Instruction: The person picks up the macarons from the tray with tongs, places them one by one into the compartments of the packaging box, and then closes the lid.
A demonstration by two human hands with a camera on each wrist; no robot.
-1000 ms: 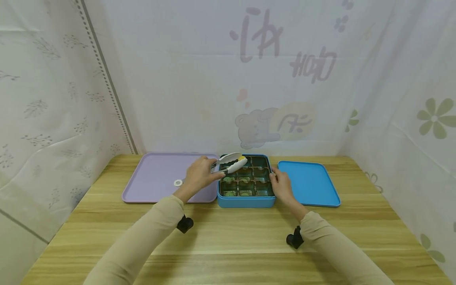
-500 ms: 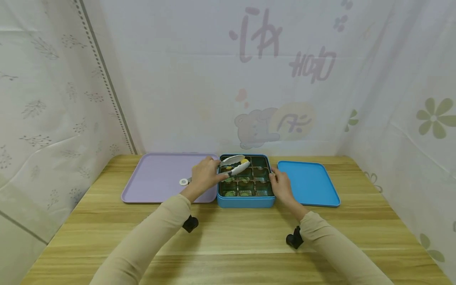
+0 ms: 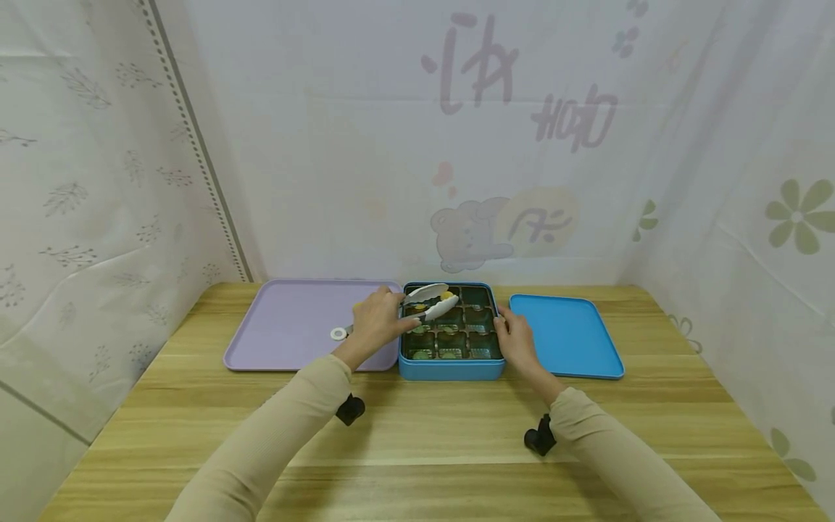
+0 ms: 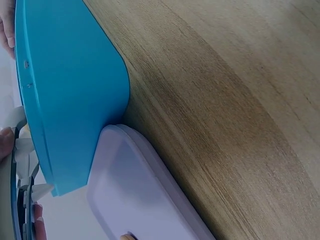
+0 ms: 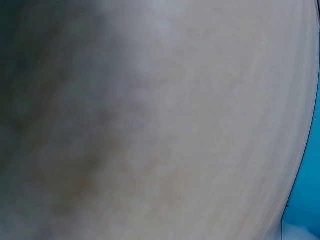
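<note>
As the right hand (image 3: 513,336) grips the blue box (image 3: 451,370), the left hand (image 3: 375,319) holds tongs (image 3: 441,309) parted about a yellow piece (image 3: 447,296), rear row; placing appears underway; a clean lift likely next.

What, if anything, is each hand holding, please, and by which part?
Left hand: tongs, by the arms behind the white heads. Right hand: box, by its right side. Whether the heads grip the yellow piece between them is unclear.
</note>
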